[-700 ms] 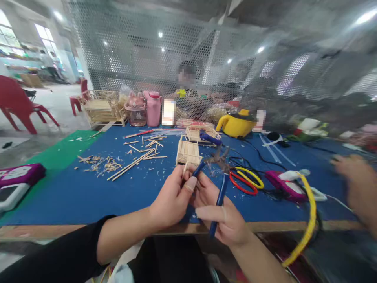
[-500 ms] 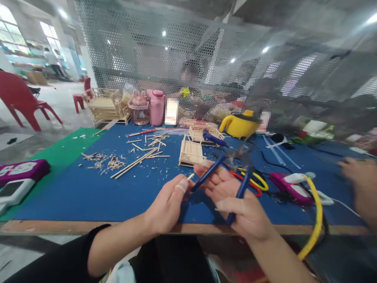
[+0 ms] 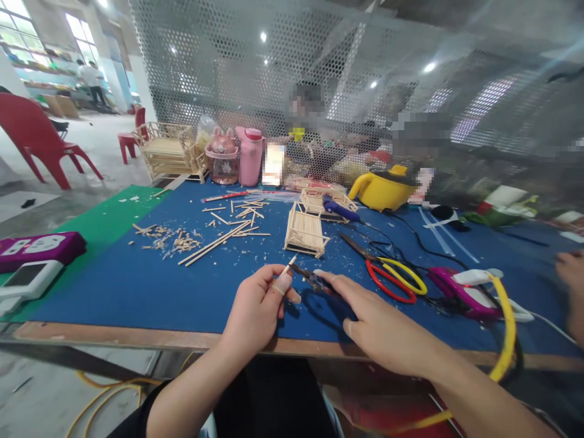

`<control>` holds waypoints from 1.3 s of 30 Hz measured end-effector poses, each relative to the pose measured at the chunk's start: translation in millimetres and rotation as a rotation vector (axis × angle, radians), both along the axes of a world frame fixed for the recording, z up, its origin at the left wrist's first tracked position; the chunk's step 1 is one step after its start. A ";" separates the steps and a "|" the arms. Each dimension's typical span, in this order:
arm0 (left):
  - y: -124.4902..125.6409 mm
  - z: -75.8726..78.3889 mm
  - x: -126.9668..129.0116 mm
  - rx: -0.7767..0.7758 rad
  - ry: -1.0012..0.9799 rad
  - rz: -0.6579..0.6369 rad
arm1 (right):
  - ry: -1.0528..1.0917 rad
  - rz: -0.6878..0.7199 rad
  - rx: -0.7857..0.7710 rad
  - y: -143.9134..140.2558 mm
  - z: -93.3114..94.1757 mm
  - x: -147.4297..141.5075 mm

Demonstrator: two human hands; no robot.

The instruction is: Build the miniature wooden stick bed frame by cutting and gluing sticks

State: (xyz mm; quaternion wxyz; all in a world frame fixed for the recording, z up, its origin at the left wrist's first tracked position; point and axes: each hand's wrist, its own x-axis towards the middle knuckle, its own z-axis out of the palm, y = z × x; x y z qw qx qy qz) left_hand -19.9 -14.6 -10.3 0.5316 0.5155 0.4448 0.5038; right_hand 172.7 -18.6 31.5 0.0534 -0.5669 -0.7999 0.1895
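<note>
Wooden stick point(image 3: 288, 265) in left hand point(image 3: 258, 307)

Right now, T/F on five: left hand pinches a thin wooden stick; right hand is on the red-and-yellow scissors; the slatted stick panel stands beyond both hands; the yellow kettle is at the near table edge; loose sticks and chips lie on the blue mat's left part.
1. The left hand pinches a thin pale wooden stick. True.
2. The right hand rests on the red-and-yellow-handled scissors. False: it lies over blue-handled pliers; the scissors lie apart, further right.
3. The slatted wooden stick panel stands beyond both hands. True.
4. The yellow plastic kettle sits at the near edge. False: it is at the far side.
5. Loose sticks and chips lie on the blue mat's left part. True.
</note>
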 end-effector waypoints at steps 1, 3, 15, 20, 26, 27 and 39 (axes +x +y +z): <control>-0.6 0.4 -0.5 0.007 0.007 -0.002 | 0.008 0.006 0.000 0.7 -0.7 -2.3; -1.8 0.6 -1.4 0.026 0.022 -0.005 | 0.025 0.004 -0.005 2.1 -1.7 -6.0; -2.2 -0.5 -2.2 0.048 0.079 -0.009 | 0.157 0.034 0.035 1.8 -4.9 -11.3; -2.9 -2.7 -2.9 0.063 0.185 0.013 | 0.183 0.055 0.109 4.6 -7.0 -14.3; 0.3 0.0 -3.1 0.112 0.392 0.016 | 0.079 0.054 0.139 6.1 -12.4 -15.5; 1.0 0.9 -2.7 0.110 0.434 0.037 | 0.057 0.046 0.167 5.6 -15.2 -15.9; -1.8 -5.1 -3.1 0.182 0.393 0.097 | 0.202 0.067 0.057 1.4 -0.5 -20.8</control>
